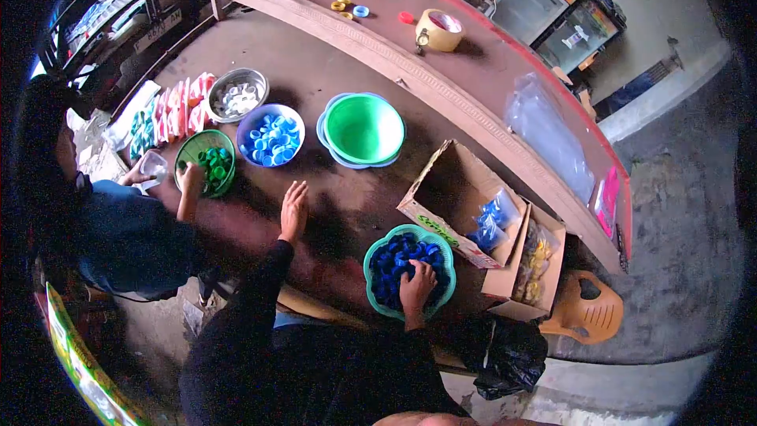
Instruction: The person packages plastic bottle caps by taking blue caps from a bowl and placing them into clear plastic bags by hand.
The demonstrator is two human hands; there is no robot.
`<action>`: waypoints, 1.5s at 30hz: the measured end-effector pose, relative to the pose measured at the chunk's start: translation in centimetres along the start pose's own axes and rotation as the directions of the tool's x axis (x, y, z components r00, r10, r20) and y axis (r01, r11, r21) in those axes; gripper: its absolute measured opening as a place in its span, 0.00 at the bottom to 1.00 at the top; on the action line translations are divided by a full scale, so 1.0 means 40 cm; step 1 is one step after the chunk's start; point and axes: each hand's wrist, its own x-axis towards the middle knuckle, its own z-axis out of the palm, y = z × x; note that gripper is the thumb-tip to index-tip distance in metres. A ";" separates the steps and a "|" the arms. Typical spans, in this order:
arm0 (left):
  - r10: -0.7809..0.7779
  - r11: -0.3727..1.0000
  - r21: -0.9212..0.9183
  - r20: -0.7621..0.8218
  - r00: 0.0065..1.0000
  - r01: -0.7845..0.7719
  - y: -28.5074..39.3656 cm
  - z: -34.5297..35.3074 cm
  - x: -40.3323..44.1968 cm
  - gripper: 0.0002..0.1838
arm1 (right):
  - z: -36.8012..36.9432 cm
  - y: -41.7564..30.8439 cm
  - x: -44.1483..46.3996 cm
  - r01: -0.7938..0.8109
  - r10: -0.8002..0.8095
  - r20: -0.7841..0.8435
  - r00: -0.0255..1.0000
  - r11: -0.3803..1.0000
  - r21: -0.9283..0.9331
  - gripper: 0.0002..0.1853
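My left hand (294,211) is raised over the brown table with its fingers stretched out, holding nothing. My right hand (416,288) is down in a scalloped turquoise basket (371,288), its fingers curled onto dark blue bottle caps (388,268). The fingertips are partly hidden among the caps. Beyond my left hand is a bowl (298,159) of lighter blue caps (272,140). A bright green basin (364,128) stands to its right, nested in a bluish one.
A co-worker's hand (189,179) reaches into a green basket (183,150); the other holds a clear bag (154,167). A steel bowl (259,83) has white caps. Cardboard boxes (430,225) hold bagged caps (495,221). A tape roll (441,29) sits behind the wooden ledge (355,47).
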 end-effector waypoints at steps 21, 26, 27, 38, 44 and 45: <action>-0.054 0.997 -0.052 0.091 0.994 0.059 -0.104 -0.065 -0.013 0.20 | -0.004 -0.004 -0.017 0.008 -0.005 -0.095 0.995 1.000 0.027 0.19; 0.010 0.994 -0.110 0.161 0.987 0.008 -0.160 -0.082 -0.019 0.32 | -0.007 -0.004 -0.020 0.009 -0.008 -0.094 0.996 1.000 0.012 0.19; -0.017 0.984 -0.174 0.167 0.986 0.046 -0.188 -0.077 -0.033 0.36 | -0.005 -0.002 -0.020 0.011 -0.010 -0.082 0.997 1.000 0.008 0.19; 0.048 0.965 -0.262 0.150 0.988 -0.007 -0.056 -0.059 -0.031 0.36 | -0.013 -0.007 -0.025 -0.007 0.008 -0.073 0.997 1.000 0.005 0.18; 0.074 0.946 -0.322 0.116 0.990 -0.033 -0.018 -0.015 -0.044 0.17 | -0.016 -0.011 -0.027 0.045 -0.042 -0.100 0.994 0.999 0.028 0.17; -0.007 0.843 -0.535 0.094 0.996 0.057 -0.013 -0.002 -0.057 0.17 | -0.011 -0.012 -0.028 0.030 -0.028 -0.107 0.994 0.999 0.018 0.17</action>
